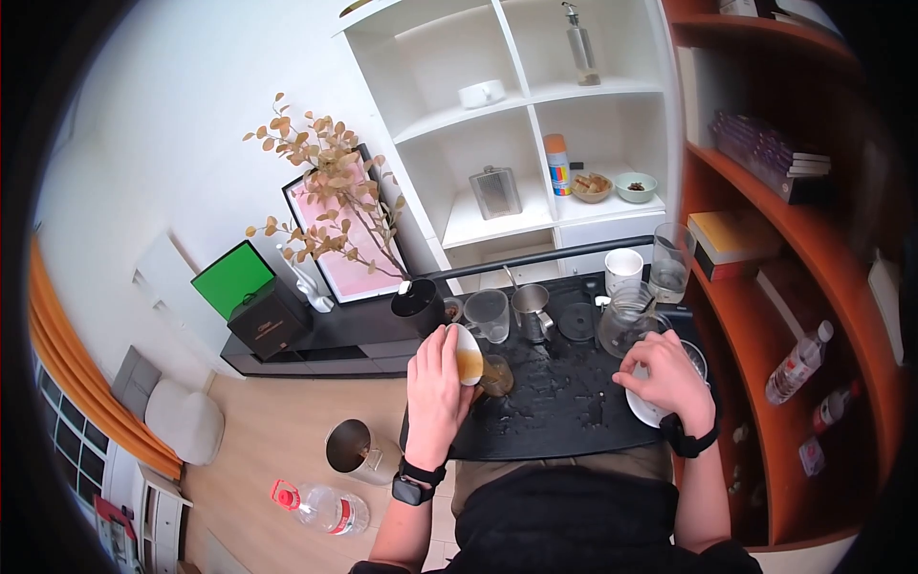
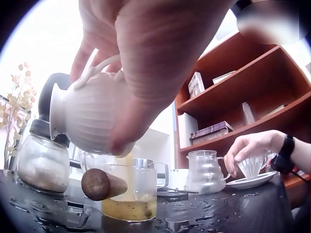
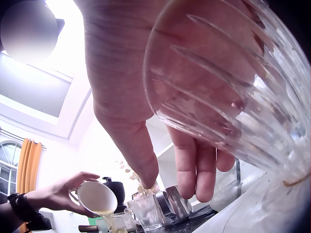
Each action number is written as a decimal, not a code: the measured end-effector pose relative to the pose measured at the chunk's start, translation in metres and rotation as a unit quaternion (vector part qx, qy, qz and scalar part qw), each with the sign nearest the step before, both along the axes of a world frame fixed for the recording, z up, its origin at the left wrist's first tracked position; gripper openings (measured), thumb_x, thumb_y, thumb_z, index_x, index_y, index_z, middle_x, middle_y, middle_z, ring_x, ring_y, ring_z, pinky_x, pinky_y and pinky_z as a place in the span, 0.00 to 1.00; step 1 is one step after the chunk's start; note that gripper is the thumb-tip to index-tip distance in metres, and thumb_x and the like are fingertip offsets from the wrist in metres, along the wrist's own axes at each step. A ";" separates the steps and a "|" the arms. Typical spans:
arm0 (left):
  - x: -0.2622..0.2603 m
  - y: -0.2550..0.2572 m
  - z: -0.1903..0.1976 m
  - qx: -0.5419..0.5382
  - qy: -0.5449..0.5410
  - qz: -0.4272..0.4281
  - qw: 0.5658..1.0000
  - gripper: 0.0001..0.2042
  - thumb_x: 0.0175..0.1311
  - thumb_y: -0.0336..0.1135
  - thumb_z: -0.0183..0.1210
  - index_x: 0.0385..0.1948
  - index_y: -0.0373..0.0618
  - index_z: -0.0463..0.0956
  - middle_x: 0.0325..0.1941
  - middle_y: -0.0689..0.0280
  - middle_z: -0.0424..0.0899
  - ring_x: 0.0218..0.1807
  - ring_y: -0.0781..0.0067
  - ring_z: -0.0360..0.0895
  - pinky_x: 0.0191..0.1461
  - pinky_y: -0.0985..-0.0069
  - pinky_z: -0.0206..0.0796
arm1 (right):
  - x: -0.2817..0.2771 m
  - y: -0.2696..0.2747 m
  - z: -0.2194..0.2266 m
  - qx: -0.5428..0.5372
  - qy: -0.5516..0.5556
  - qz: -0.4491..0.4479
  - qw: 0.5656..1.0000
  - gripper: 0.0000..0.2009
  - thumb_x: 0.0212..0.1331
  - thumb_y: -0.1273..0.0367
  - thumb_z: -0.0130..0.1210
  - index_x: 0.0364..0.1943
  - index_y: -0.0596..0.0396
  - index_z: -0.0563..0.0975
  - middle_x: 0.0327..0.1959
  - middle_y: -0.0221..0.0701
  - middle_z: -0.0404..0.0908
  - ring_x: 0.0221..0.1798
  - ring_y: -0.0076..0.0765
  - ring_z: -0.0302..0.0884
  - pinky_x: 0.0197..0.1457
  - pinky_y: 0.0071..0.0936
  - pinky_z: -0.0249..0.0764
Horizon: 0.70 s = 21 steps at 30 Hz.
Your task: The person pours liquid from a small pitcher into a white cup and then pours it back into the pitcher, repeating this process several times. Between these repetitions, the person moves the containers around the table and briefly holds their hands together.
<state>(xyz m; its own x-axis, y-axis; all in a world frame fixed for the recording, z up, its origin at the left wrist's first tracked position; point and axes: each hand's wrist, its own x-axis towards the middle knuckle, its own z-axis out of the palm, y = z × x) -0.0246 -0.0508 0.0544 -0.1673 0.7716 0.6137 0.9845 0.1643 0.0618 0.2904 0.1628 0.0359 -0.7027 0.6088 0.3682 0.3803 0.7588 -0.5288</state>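
Note:
My left hand (image 1: 435, 392) grips a white ribbed cup (image 2: 95, 114) and tips it. Yellowish liquid runs from it into a small glass pot (image 2: 146, 187) with a wooden handle (image 2: 97, 184), which stands on the wet black table (image 1: 564, 435) holding some of the same liquid. On the other side, my right hand (image 1: 669, 378) hovers over a white saucer (image 1: 643, 411), fingers loosely bent and holding nothing. A clear ribbed glass (image 2: 252, 167) stands on that saucer, close to the right hand. Next to them is a glass carafe (image 2: 204, 170).
Behind the pot stand a glass mug (image 1: 488, 316), a metal pitcher (image 1: 532, 314) and a black-topped jar (image 2: 43, 162). A white cup (image 1: 623, 268) and a tall glass (image 1: 670, 263) are at the back right. A bin (image 1: 361, 452) and plastic bottle (image 1: 323, 508) are on the floor.

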 end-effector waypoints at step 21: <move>-0.009 0.013 0.006 -0.143 0.332 -0.005 0.932 0.49 0.61 0.26 0.71 0.91 0.48 0.64 0.89 0.59 0.73 0.88 0.54 0.70 0.86 0.55 0.65 | 0.001 -0.002 0.000 -0.004 -0.012 -0.018 1.000 0.11 0.60 0.61 0.81 0.31 0.53 0.92 0.35 0.33 0.89 0.50 0.41 0.84 0.66 0.39 0.72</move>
